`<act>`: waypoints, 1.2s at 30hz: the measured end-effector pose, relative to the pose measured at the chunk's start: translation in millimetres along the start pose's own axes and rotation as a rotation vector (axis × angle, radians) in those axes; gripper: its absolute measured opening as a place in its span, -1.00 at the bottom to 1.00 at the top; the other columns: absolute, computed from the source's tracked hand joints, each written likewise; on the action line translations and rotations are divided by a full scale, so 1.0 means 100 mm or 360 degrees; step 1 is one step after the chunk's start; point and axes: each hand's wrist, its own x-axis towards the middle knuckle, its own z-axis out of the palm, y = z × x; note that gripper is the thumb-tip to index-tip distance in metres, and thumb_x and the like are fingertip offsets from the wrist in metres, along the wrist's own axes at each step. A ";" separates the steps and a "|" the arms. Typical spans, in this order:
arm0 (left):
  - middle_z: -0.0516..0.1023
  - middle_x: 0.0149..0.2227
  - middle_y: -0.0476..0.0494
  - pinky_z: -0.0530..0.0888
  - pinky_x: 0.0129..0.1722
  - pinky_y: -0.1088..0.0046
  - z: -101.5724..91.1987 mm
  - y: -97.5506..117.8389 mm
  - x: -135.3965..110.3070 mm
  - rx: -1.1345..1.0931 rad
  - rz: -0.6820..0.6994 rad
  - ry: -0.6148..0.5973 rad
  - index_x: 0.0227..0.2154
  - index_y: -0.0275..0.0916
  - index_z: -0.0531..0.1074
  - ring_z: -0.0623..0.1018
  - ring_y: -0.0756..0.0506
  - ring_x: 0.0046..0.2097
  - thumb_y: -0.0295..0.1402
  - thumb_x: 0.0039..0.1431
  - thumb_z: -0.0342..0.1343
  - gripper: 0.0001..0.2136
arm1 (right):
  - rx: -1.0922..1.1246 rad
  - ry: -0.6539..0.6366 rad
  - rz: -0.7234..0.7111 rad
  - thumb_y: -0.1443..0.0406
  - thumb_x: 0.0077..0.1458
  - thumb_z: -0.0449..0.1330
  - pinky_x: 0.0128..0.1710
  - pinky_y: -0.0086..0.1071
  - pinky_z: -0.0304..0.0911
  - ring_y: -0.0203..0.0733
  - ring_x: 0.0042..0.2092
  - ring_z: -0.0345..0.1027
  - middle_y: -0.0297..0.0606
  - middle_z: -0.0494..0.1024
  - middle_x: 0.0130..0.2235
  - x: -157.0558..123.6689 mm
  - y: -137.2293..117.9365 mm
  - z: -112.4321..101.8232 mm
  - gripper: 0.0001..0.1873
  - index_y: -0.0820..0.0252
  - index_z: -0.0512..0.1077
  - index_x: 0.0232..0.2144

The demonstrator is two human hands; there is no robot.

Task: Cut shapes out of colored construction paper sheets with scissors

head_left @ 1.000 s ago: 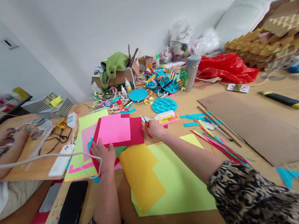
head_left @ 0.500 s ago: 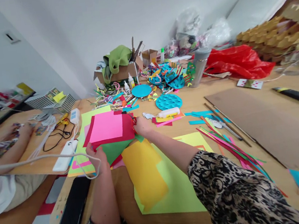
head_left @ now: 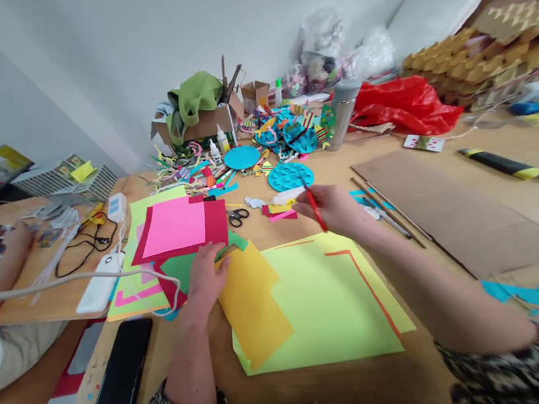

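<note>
My right hand [head_left: 333, 210] grips a thin red pen-like stick [head_left: 317, 210] with a dark tip, above the table near the glue bottle [head_left: 289, 196]. My left hand [head_left: 208, 271] lies with fingers apart over the green paper [head_left: 178, 268], its thumb by the yellow-orange paper [head_left: 254, 304]. Just beyond it, a pink sheet [head_left: 175, 225] rests on a dark red sheet [head_left: 215, 226]. Scissors [head_left: 238, 218] with black handles lie right of these. A large lime-green sheet [head_left: 325, 314] spreads in front of me, under part of the yellow-orange paper.
Cardboard [head_left: 440, 205] lies to the right beside a black-and-yellow cutter [head_left: 502, 162]. Blue round plates [head_left: 290, 175], a steel bottle [head_left: 341, 115] and a craft box [head_left: 194, 129] stand behind. A phone [head_left: 119, 380] and a white cable [head_left: 60, 285] are left, near another person's hands [head_left: 9, 242].
My right hand has moved right, away from the stacked papers, carrying the red stick. My left hand has let go of the papers' lower edge and shifted right. The scissors are now uncovered.
</note>
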 end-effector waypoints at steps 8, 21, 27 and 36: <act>0.37 0.16 -0.08 0.07 0.25 0.10 0.25 0.27 -0.20 0.0639 0.0617 -0.1119 0.00 -0.09 0.41 0.20 -0.15 0.24 -0.73 -0.11 -0.08 -0.39 | 0.0010 0.0185 0.0341 -0.04 -0.28 0.33 -0.53 -0.39 0.17 -0.19 -0.52 0.32 -0.28 0.52 -0.56 -1.01 0.55 -0.66 -0.58 0.17 0.52 -0.49; 0.34 -0.24 -0.16 0.30 -0.04 0.24 0.43 0.37 -0.08 0.1287 0.0976 -0.1251 -0.14 -0.19 0.36 0.28 -0.19 -0.08 -0.74 -0.17 -0.09 -0.50 | 0.0051 0.0175 0.0535 -0.13 -0.27 0.29 -0.52 -0.35 0.22 -0.12 -0.46 0.39 -0.19 0.55 -0.50 -1.36 0.64 -0.54 -0.43 0.23 0.52 -0.40; 0.32 -0.26 -0.17 0.27 0.00 0.20 0.42 0.37 -0.05 0.1278 0.1032 -0.1140 -0.40 -0.20 0.35 0.28 -0.19 -0.10 -0.71 -0.16 -0.07 -0.69 | 0.0046 0.0145 0.0457 -0.06 -0.18 0.30 -0.51 -0.38 0.24 -0.12 -0.43 0.40 -0.20 0.55 -0.47 -1.40 0.75 -0.48 -0.49 0.23 0.51 -0.31; 0.40 -0.42 -0.03 0.03 0.21 0.03 0.26 0.57 -0.02 0.1101 0.0993 -0.1111 -0.46 -0.18 0.26 0.43 -0.13 -0.18 -0.65 -0.17 -0.08 -0.76 | 0.0042 0.0114 0.0548 -0.05 -0.08 0.23 -0.41 -0.36 0.28 -0.07 -0.32 0.46 -0.15 0.59 -0.36 -1.43 0.63 -0.56 -0.50 0.23 0.48 -0.25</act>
